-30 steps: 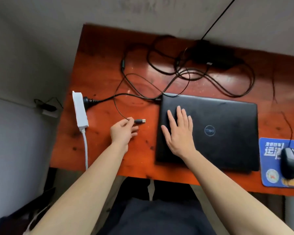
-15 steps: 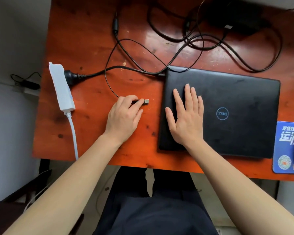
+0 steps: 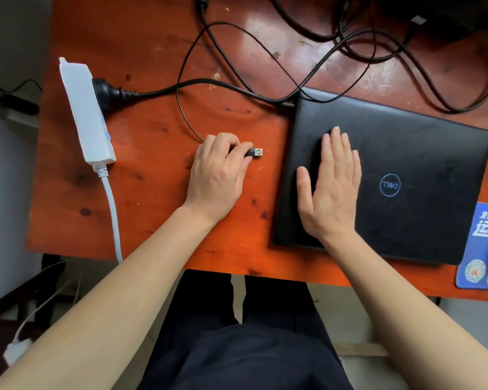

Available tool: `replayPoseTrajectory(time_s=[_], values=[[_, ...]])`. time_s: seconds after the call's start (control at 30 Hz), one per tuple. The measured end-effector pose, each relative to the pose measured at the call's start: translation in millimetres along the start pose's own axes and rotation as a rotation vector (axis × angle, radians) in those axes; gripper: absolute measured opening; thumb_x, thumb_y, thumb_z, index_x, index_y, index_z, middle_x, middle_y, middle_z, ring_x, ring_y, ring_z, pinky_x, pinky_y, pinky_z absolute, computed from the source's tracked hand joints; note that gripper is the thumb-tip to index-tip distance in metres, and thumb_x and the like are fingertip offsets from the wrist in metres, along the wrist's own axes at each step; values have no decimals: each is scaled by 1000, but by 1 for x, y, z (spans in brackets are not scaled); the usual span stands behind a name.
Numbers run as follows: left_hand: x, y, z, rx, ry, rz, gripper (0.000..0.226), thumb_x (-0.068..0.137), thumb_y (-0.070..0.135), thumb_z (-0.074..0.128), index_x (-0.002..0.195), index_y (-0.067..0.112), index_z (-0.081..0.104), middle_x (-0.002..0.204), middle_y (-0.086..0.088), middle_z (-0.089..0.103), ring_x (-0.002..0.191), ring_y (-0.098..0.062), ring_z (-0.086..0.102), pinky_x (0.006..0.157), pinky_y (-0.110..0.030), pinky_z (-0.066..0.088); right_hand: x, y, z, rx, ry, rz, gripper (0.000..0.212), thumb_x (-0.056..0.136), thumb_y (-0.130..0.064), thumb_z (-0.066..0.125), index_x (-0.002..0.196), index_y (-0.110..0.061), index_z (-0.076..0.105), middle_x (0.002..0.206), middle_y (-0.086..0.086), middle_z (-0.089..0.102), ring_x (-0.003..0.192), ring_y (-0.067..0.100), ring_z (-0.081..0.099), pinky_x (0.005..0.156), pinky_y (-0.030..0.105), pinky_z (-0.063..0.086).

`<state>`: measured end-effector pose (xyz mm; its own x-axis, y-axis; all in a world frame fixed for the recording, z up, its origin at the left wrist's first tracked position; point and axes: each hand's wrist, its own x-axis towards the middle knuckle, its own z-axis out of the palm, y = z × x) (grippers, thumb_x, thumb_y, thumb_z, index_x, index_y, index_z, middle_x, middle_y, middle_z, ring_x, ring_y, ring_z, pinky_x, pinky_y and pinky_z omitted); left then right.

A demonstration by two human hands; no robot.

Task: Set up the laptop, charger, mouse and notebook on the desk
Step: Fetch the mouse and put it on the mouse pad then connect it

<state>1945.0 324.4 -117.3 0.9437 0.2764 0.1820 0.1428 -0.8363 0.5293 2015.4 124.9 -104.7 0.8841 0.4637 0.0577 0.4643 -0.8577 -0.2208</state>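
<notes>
Turned palm-down since a second ago, my left hand point(image 3: 219, 175) pinches the USB plug point(image 3: 255, 152) toward the laptop point(image 3: 406, 153), steadied under my flat right hand point(image 3: 331, 190).

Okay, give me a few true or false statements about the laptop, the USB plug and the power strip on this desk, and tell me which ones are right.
1. The laptop is open. False: its lid is closed, and the right hand lies flat on it.
2. The left hand pinches the USB plug. True.
3. The USB plug is plugged into the laptop. False: it is apart from the laptop, with bare desk between them.
4. A black mains plug sits in the white power strip. True.
</notes>
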Motion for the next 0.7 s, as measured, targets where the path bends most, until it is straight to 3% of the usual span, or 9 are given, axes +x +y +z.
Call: replayPoseTrajectory(time_s=[0.17,0.7], values=[[5,8,2,18,-23,4,21,96,23,58,110,14,71,100,-8,63,87,-29,55,72,-41,43,-3,0,0,23,63,52,61,102,-28,42,150,7,30,160,25,26,150,36,21,122,49,19],[1,27,11,-37,-69,9,20,97,25,55,101,16,71,99,-4,65,88,-29,57,74,-39,35,-4,-1,2,-13,56,50,60,102,-30,40,150,4,31,160,23,27,150,35,23,122,46,19]])
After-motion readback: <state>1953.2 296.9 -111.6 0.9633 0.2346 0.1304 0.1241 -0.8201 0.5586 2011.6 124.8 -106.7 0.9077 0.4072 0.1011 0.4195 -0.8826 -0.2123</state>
